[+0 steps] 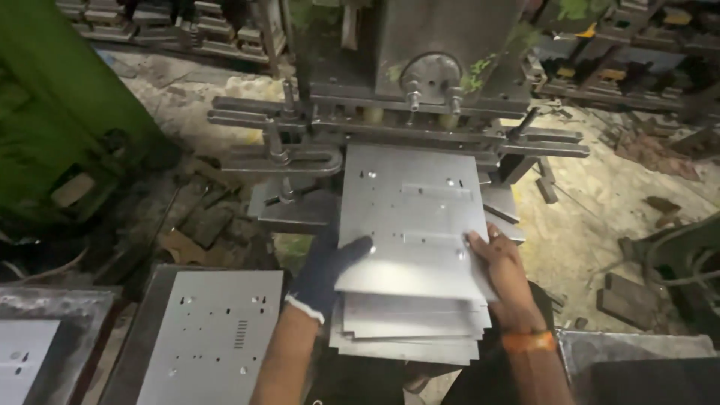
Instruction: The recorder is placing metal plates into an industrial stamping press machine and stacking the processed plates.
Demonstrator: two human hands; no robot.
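A shiny punched metal sheet point(409, 217) lies tilted under the press machine point(420, 67), its near end over a stack of similar sheets point(409, 330) on my lap. My left hand point(326, 266), in a dark glove, grips the sheet's left edge with the thumb on top. My bare right hand point(499, 259), an orange band on its wrist, holds the sheet's right edge.
A pile of punched sheets with a slotted pattern point(210, 334) rests on a table at lower left, another sheet point(22, 352) beside it. Green machinery point(52, 97) stands left. Metal scraps point(195, 217) litter the dirty floor; racks of parts point(622, 67) line the back.
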